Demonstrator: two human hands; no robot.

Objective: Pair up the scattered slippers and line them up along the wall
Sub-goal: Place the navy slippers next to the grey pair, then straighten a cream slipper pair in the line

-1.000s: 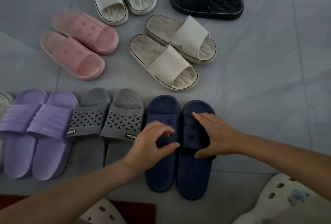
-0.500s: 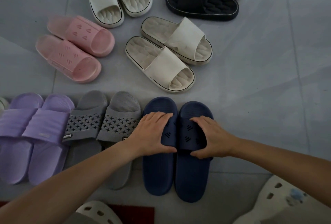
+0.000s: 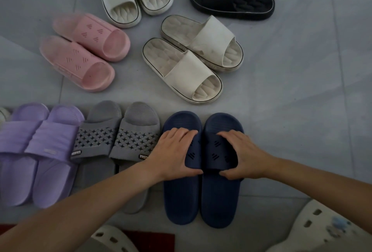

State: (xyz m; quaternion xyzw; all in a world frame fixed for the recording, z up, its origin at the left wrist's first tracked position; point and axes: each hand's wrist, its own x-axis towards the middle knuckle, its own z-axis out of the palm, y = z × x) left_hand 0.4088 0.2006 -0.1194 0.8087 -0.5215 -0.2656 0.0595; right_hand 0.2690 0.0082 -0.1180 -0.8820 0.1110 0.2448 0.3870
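Floor tiles (image 3: 291,90) bear grey slippers (image 3: 138,128) just beside navy slippers (image 3: 219,201).

Both bare forearms reach forward; the left hand (image 3: 177,153) grips the left navy slipper (image 3: 181,197), the right hand (image 3: 241,157) the right navy slipper (image 3: 220,201), palms down, fingers curved over, thumbs tucked beneath

The floor (image 3: 302,74) is gray tile with thin lines between the squares. The light is dim. A dark red mat (image 3: 149,239) lies at the bottom edge.
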